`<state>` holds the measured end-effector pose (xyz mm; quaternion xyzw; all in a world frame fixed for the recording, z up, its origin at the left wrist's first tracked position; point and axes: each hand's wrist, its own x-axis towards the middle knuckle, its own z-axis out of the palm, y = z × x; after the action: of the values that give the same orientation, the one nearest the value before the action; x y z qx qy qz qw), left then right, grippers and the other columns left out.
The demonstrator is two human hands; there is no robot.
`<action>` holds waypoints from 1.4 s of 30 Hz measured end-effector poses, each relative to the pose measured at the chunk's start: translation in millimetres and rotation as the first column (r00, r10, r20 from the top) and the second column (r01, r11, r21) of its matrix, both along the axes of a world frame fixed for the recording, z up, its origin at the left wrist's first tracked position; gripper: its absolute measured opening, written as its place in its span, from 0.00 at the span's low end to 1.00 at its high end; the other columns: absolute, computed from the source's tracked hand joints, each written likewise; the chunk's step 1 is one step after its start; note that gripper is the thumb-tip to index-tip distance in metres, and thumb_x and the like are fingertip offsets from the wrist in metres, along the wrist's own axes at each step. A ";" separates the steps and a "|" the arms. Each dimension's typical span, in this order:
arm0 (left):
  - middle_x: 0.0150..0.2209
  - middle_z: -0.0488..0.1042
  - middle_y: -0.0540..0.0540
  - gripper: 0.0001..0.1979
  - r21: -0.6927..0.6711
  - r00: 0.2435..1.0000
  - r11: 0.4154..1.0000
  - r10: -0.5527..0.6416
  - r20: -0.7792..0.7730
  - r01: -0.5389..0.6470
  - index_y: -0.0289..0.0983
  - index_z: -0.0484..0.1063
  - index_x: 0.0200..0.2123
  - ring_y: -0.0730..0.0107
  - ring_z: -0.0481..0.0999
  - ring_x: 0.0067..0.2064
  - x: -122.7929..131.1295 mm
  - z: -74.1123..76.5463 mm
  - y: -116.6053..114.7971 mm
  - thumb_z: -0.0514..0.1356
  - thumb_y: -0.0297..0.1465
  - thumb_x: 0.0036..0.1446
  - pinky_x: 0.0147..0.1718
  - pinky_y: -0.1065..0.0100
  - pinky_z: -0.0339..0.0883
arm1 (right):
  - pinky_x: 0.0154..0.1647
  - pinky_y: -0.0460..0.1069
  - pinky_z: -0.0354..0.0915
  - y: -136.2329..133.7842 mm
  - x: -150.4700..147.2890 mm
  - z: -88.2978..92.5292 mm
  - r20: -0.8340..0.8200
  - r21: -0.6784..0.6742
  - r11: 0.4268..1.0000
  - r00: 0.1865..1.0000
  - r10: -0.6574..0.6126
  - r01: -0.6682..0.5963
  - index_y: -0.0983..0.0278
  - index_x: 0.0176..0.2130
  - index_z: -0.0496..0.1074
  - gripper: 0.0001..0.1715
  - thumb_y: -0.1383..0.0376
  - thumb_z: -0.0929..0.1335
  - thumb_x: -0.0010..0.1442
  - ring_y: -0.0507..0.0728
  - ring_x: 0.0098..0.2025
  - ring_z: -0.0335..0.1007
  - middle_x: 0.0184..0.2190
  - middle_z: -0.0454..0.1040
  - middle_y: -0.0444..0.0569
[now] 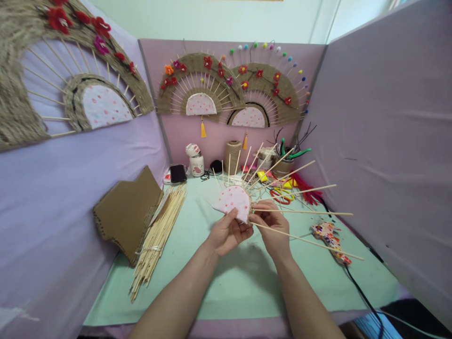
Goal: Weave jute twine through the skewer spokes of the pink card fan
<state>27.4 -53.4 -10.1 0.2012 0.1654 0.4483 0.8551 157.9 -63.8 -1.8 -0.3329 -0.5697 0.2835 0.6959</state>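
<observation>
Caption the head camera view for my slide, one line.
Left hand and right hand hold a pink dotted fan core with radiating sticks above a green mat; finished fans hang behind.

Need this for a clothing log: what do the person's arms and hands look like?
The left forearm and right forearm are bare, with no sleeves in view. The left hand and right hand wear no gloves; no watch, bracelet or ring shows.

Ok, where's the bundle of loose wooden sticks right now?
In the head view, the bundle of sticks lies on the green mat, left of the left hand holding the half-made fan, against the stack of cardboard pieces.
</observation>
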 end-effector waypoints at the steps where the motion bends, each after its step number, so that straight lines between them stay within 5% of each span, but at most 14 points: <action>1: 0.32 0.76 0.44 0.13 0.001 1.000 1.000 -0.001 -0.002 0.001 0.32 0.70 0.37 0.71 0.75 0.31 0.0 -0.1 0.1 0.63 0.35 0.51 0.36 0.67 0.68 | 0.28 0.46 0.59 -0.4 0.5 0.4 0.013 0.000 1.000 1.000 -0.006 0.006 0.60 0.34 0.74 0.07 0.67 0.72 0.50 0.49 0.29 0.61 0.36 0.65 0.46; 8: 0.32 0.76 0.44 0.12 0.003 1.000 1.000 0.007 -0.012 -0.007 0.32 0.71 0.37 0.71 0.75 0.31 0.4 -0.1 0.5 0.62 0.35 0.53 0.35 0.68 0.68 | 0.28 0.46 0.60 -1.9 3.1 1.8 0.080 -0.025 0.999 0.996 -0.042 0.045 0.59 0.34 0.74 0.07 0.67 0.72 0.51 0.49 0.28 0.62 0.37 0.66 0.46; 14: 0.32 0.77 0.43 0.13 -0.016 1.000 1.000 -0.022 -0.013 0.022 0.30 0.71 0.37 0.71 0.76 0.31 0.9 0.6 0.5 0.59 0.36 0.56 0.35 0.68 0.68 | 0.28 0.47 0.62 -0.9 5.4 -5.1 -0.173 -0.102 0.985 0.977 0.122 -0.141 0.59 0.38 0.72 0.08 0.62 0.69 0.55 0.49 0.28 0.64 0.32 0.68 0.45; 17: 0.31 0.77 0.43 0.13 -0.029 1.000 0.999 -0.013 -0.010 0.013 0.31 0.72 0.37 0.72 0.76 0.30 1.1 0.5 1.2 0.58 0.36 0.57 0.35 0.68 0.68 | 0.27 0.45 0.61 -0.5 6.0 -7.4 -0.230 -0.122 0.983 0.967 0.106 -0.136 0.59 0.37 0.71 0.08 0.63 0.70 0.54 0.48 0.26 0.62 0.29 0.67 0.43; 26: 0.30 0.77 0.43 0.12 -0.041 0.999 0.999 -0.024 -0.023 0.023 0.31 0.71 0.37 0.71 0.76 0.30 2.2 -1.4 0.7 0.59 0.35 0.56 0.35 0.68 0.68 | 0.34 0.47 0.63 0.8 5.8 -1.7 -0.042 -0.003 0.999 0.998 0.047 -0.047 0.60 0.34 0.75 0.06 0.67 0.71 0.52 0.52 0.37 0.65 0.35 0.66 0.47; 42: 0.28 0.75 0.45 0.09 0.000 0.993 0.999 0.050 -0.103 -0.050 0.32 0.71 0.35 0.71 0.75 0.29 1.4 -2.5 1.7 0.61 0.33 0.53 0.34 0.67 0.67 | 0.27 0.46 0.60 0.9 7.7 -1.4 0.057 -0.103 0.995 0.998 -0.009 0.015 0.60 0.33 0.76 0.05 0.64 0.70 0.52 0.50 0.30 0.63 0.35 0.66 0.47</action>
<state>28.8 -51.7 -12.7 0.2190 0.2149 0.4585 0.8340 165.6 -63.0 -3.2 -0.3799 -0.5718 0.2988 0.6629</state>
